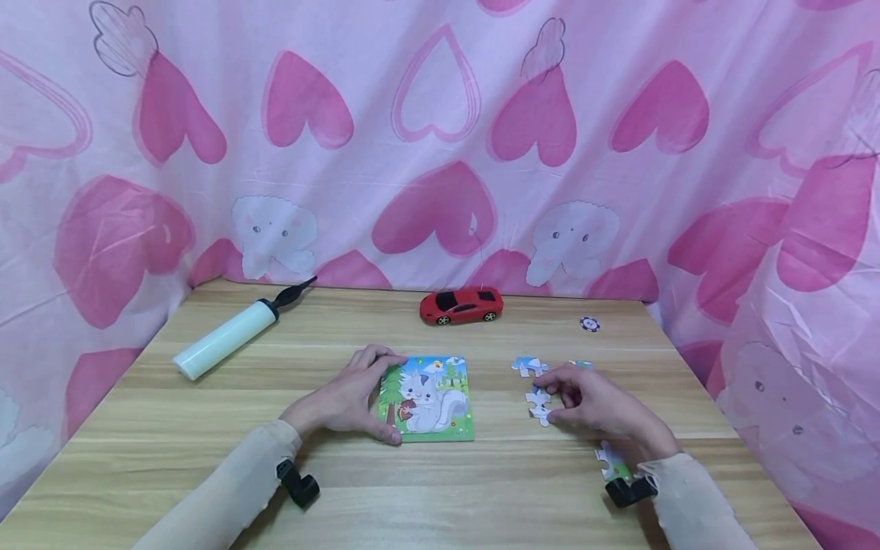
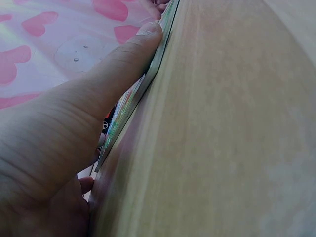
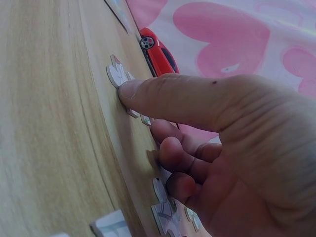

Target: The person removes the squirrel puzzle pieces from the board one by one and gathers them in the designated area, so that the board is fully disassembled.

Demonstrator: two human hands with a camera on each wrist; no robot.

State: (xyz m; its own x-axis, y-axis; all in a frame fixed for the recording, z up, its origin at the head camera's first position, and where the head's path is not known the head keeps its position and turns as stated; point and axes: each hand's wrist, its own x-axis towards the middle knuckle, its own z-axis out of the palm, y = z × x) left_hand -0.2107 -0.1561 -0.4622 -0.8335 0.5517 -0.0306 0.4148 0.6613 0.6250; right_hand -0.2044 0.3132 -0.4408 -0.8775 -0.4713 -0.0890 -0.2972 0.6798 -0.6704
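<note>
My left hand point(image 1: 347, 393) holds a square squirrel puzzle board point(image 1: 436, 401) by its left side. The thumb is at the lower left corner and the fingertips are at the upper left. In the left wrist view, the thumb point(image 2: 133, 54) lies along the edge of the board point(image 2: 131, 106). To the right, my right hand point(image 1: 598, 405) pinches a pale jigsaw piece point(image 1: 539, 405) with thumb and index finger, low over the table. In the right wrist view, the thumb tip touches that piece point(image 3: 117, 74); the other fingers are curled beneath.
Other jigsaw pieces point(image 1: 529, 366) lie around my right hand, one point(image 1: 612, 461) near the right wrist camera. A red toy car point(image 1: 462, 306) stands at the back. A poker chip point(image 1: 589, 325) lies back right, a white hand pump point(image 1: 227, 340) back left. A heart-patterned curtain point(image 1: 433, 99) encloses the table.
</note>
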